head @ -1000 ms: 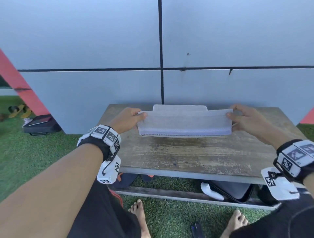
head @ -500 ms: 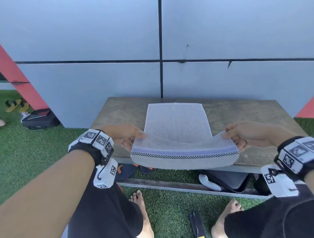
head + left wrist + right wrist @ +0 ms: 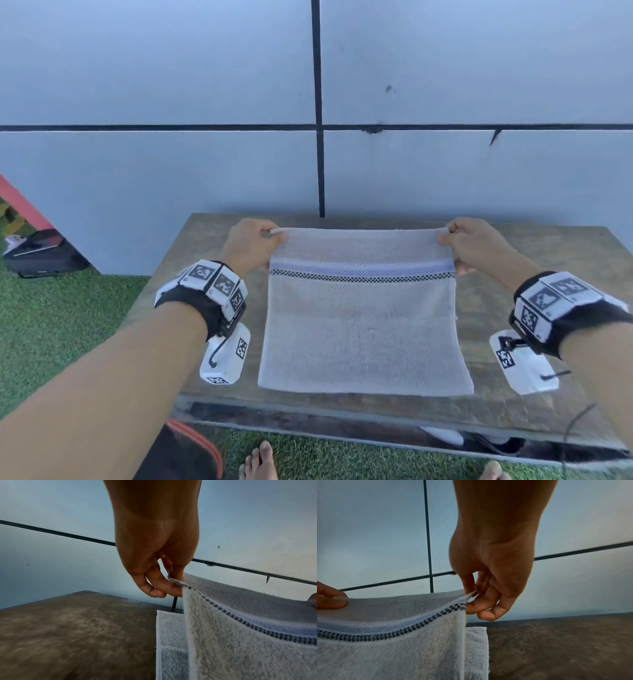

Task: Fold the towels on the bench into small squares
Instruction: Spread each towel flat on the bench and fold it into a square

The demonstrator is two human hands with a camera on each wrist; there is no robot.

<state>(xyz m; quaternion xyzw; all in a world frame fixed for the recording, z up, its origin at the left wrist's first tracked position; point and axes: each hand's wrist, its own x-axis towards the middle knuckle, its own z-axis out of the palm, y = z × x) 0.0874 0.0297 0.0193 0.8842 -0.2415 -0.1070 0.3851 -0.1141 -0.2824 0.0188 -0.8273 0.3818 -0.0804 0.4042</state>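
Two bare hands hold one pale grey terry towel (image 3: 363,329) with a blue band and a black-and-white checked stripe, one hand at each end of its raised far edge. At the left corner, the left hand (image 3: 251,246) pinches the hem between thumb and curled fingers (image 3: 161,582). The right hand (image 3: 474,245) pinches the right corner the same way, thumb on top and fingers (image 3: 489,609) curled beneath. Both hands are well apart, the width of the towel between them, and the edge is stretched straight.

From that lifted edge the towel slopes down toward the person and its near part lies flat on the weathered brown wooden bench (image 3: 534,274). Both wrist views show a lower layer of the same towel (image 3: 169,635) lying flat on the bench under the lifted layer.

Each wrist wears a black strap with white marker blocks (image 3: 212,277). Behind the bench stands a pale blue panelled wall (image 3: 171,85) with dark seams. Green artificial grass (image 3: 51,325) covers the ground, and a black bag (image 3: 41,253) lies at far left.
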